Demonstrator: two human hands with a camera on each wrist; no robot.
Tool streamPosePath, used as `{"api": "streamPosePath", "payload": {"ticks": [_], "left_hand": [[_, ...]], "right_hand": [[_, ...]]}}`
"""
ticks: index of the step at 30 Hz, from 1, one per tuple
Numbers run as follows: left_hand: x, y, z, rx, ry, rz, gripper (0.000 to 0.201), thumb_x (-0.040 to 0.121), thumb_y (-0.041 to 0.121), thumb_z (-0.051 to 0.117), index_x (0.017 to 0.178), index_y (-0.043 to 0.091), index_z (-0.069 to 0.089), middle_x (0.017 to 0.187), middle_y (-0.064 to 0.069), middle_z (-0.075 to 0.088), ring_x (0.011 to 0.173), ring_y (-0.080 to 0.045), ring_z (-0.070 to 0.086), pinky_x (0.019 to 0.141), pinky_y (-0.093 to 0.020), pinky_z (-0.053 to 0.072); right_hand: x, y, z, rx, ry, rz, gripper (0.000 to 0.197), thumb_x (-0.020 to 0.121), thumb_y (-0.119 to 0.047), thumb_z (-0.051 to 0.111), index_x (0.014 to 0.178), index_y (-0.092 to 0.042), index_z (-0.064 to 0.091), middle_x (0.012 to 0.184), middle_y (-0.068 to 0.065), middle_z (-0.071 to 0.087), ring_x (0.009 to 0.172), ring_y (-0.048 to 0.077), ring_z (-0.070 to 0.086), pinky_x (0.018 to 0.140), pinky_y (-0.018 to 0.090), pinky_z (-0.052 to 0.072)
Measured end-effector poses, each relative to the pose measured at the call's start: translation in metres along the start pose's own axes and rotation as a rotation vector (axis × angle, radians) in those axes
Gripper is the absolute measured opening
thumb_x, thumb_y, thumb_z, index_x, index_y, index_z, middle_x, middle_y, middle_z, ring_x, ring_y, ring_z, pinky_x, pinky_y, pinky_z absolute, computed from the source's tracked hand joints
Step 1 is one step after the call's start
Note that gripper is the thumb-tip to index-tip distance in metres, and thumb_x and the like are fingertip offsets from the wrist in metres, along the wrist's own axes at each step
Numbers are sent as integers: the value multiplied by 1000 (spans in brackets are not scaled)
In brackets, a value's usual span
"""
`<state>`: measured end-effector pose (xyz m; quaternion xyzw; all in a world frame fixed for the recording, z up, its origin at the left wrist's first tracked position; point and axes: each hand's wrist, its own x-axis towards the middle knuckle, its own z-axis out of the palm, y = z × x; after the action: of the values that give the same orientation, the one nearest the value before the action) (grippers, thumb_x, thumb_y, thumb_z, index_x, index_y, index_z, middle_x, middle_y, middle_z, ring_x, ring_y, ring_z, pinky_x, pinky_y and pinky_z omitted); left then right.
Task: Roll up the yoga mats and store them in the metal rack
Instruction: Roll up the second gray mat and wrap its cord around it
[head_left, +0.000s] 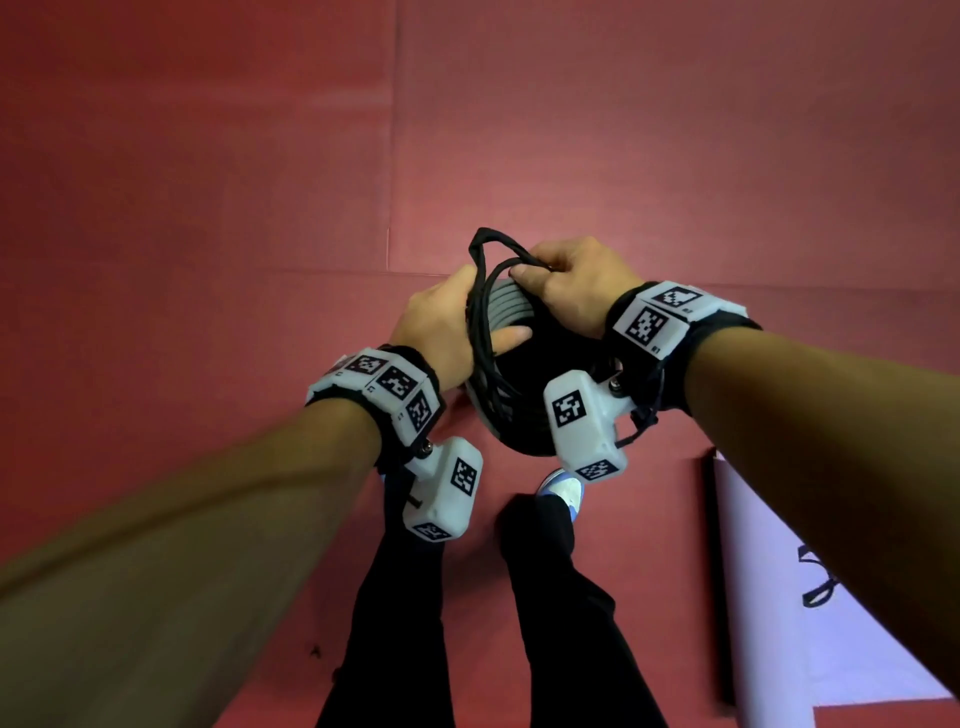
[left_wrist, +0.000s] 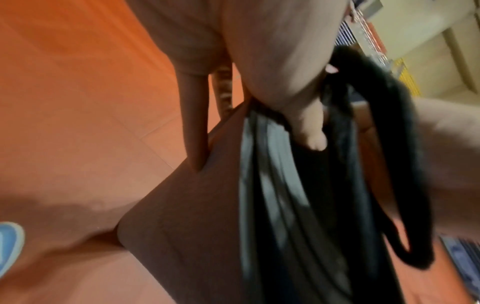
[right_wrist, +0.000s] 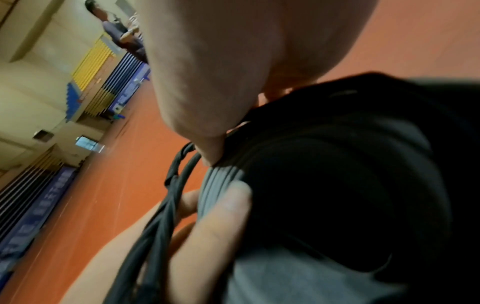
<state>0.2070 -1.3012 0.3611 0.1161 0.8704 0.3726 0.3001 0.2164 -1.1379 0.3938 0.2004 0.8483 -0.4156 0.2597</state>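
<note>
We see one rolled yoga mat (head_left: 511, 332), grey-edged and dark, held end-on above the red floor (head_left: 208, 182) between two hands. Our left hand (head_left: 441, 325) curls round its left side, thumb pressed on the spiral end. Our right hand (head_left: 566, 283) pinches one black strap (head_left: 491, 244) at the roll's top edge. A second, pale mat (head_left: 810, 597) lies flat at lower right.

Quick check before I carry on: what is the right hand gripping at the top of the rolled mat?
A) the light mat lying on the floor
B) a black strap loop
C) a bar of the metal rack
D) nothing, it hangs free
B: the right hand pinches the black strap loop above the rolled mat, which the left hand steadies.
</note>
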Motion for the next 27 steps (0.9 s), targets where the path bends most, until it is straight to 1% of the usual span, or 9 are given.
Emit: {"api": "streamPosePath", "payload": {"ticks": [2,4,7,9,12,15,19,23,27], "left_hand": [[-1,-1,-4,-220,-25,-126,21,84,45,64,86,24,63,83,4,70,84,-23,67,79,-35,55],[-4,1,-6,-584,-99,-257,37,80,50,48,86,23,73,96,-1,76,99,-24,69,90,-47,55],[-10,5,-8,-821,-170,-409,61,89,67,33,103,22,72,103,7,75,104,-7,66,76,-36,58],[-11,5,-8,-782,-181,-393,64,81,68,45,111,17,70,112,0,72,109,-11,64,68,-39,60],[-10,-5,-9,-571,-136,-192,13,92,23,63,102,17,70,102,-5,73,97,-13,69,88,-46,56],[-12,-13,-3,-438,-86,-131,40,82,25,68,120,17,60,115,-5,70,107,-16,66,102,-43,49],[-22,0,8,-281,-5,48,69,90,8,63,145,30,28,119,1,64,109,-9,64,96,-24,52],[-19,2,14,-130,43,132,37,94,11,55,125,19,37,112,0,65,107,-23,66,93,-38,53],[-19,7,14,41,80,105,20,89,19,62,101,16,46,98,0,58,90,-24,59,73,-25,37]], "right_hand": [[2,4,1,-19,95,25,17,95,-37,56,94,-28,70,93,2,72,93,24,65,85,33,52],[3,6,2,-44,158,38,21,94,-42,56,100,-29,72,92,1,71,92,23,63,84,30,51],[4,3,4,-97,166,54,26,94,-44,56,105,-28,73,86,0,65,86,21,59,77,25,46],[5,-2,4,-87,149,73,26,93,-43,57,104,-27,74,86,1,66,86,21,59,75,24,44],[6,-1,3,26,91,71,21,93,-38,60,96,-23,75,83,2,69,83,21,63,76,28,50],[0,5,-5,453,110,145,16,92,-23,66,78,-16,70,66,3,60,60,18,57,64,29,50],[-2,19,-14,659,112,225,17,90,-9,66,73,-11,68,63,5,61,49,17,58,56,26,53],[2,24,-21,620,117,247,8,87,-10,68,79,-11,72,63,5,65,57,21,63,65,33,56],[4,27,-20,504,127,230,3,84,-13,70,82,-11,69,73,8,67,70,26,66,74,39,59]]}}
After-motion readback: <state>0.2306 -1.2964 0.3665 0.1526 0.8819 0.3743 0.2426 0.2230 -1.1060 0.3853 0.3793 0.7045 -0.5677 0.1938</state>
